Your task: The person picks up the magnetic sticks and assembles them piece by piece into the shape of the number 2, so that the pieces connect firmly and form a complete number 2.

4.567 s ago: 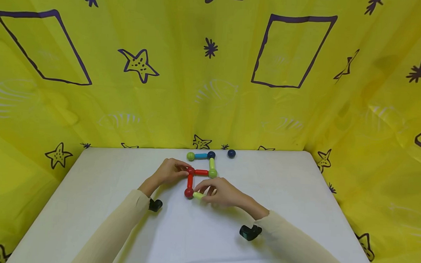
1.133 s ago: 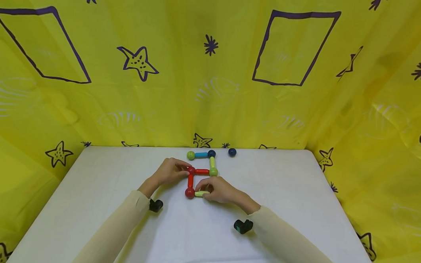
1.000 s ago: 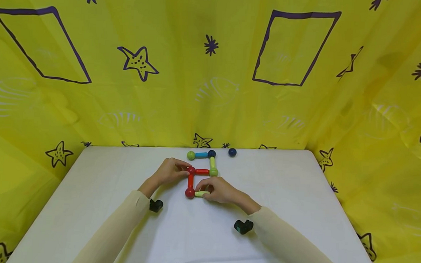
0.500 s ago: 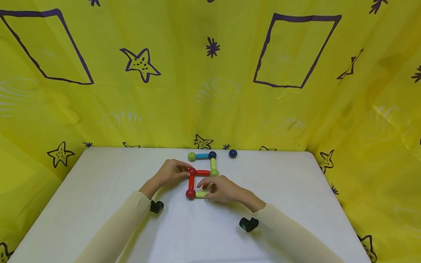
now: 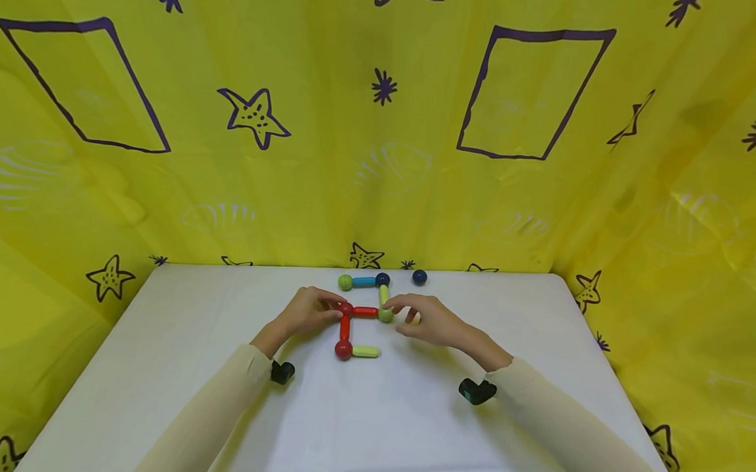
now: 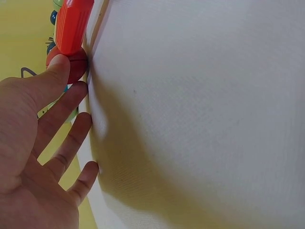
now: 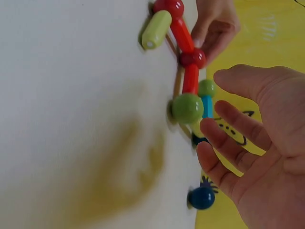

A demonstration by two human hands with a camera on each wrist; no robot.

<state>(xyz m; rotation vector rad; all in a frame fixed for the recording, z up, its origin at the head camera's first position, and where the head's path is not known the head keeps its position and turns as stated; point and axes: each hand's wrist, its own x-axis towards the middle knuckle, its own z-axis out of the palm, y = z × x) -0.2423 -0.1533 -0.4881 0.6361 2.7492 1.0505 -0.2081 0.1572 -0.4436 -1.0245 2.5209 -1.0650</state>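
Observation:
My left hand point(image 5: 306, 311) pinches a red ball point(image 6: 78, 64) between thumb and finger. From it one red rod point(image 5: 345, 328) runs to a lower red ball point(image 5: 343, 350), where a pale green rod point(image 5: 366, 351) sticks out with its right end free. Another red rod point(image 5: 366, 312) reaches a green ball point(image 7: 187, 108). Close beside that ball is my right hand point(image 5: 434, 321), fingers loosely bent and holding nothing. A light green rod point(image 5: 384, 293), a dark blue ball point(image 5: 383, 279), a blue rod point(image 5: 364, 281) and a second green ball point(image 5: 345, 282) continue the chain.
A loose dark blue ball point(image 5: 419, 277) lies at the back of the white table point(image 5: 355, 420), right of the chain. Behind the table hangs a yellow patterned curtain point(image 5: 316, 190), which also covers both sides.
My right hand has let go of the pale green rod and moved back and rightward to the green ball. The rod stays on the lower red ball. My left hand keeps its place.

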